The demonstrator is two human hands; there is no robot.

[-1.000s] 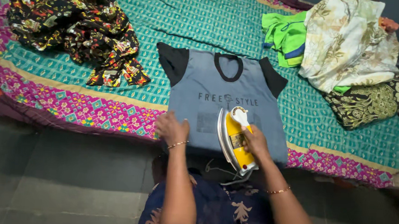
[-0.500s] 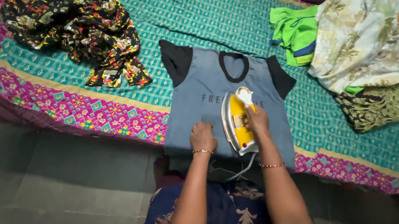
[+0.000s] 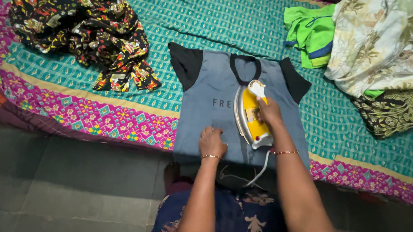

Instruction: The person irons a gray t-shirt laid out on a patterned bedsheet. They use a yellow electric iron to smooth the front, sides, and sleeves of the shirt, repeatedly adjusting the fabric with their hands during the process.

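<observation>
A grey T-shirt (image 3: 213, 85) with black sleeves and black neckline lies flat on a teal and pink patterned sheet (image 3: 122, 109). My right hand (image 3: 269, 112) grips the handle of a yellow and white iron (image 3: 250, 114) that rests on the shirt's chest, nose toward the collar. Its white cord (image 3: 261, 167) trails off the near edge toward me. My left hand (image 3: 212, 142) presses flat on the shirt's lower hem, just left of the iron.
A crumpled black floral garment (image 3: 84, 25) lies at the back left. At the right are a green garment (image 3: 309, 34), a cream floral cloth (image 3: 380, 42) and a dark green-patterned cloth (image 3: 397, 112). Grey floor tiles (image 3: 61, 188) lie along the near side.
The iron slid up the shirt from the hem toward the collar. My left hand moved from the shirt's left edge to the hem beside the iron.
</observation>
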